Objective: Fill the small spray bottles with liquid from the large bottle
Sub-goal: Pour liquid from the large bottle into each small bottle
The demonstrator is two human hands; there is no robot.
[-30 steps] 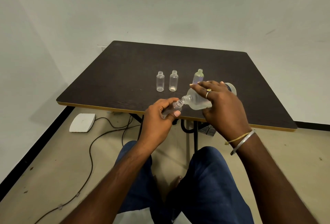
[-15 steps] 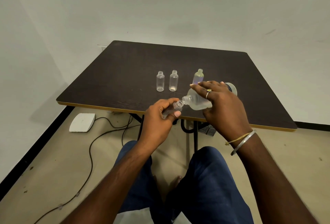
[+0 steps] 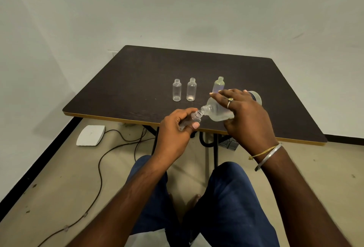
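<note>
- Watching from my end, I see almost no change over the last second. The left hand [image 3: 175, 130] still grips the small spray bottle [image 3: 194, 118], tilted with its open neck up towards the right hand [image 3: 246, 116].
- The right hand still wraps over the large bottle [image 3: 216, 112], which is tipped on its side with its mouth pointing down at the left hand.
- The two mouths are touching or just short of it; I cannot tell which. I see no stream between them, and the left fingers hide the level in the held bottle.
- I take this as a pour held steady, either under way or still being lined up.
- Just beyond the left hand, two small bottles [image 3: 176, 90] [image 3: 191, 89] stand upright and uncapped on the table [image 3: 137, 81], and they look empty.
- A third bottle [image 3: 219, 85] stands right behind the right fingertips. It is faintly tinted, but I cannot say if it is filled.
- By my reckoning, at least two bottles remain.
- A bluish patch [image 3: 256, 97] at the large bottle's far end, past the right knuckles, may be a label. I can read nothing on it, and the small bottles carry no marks.
</note>
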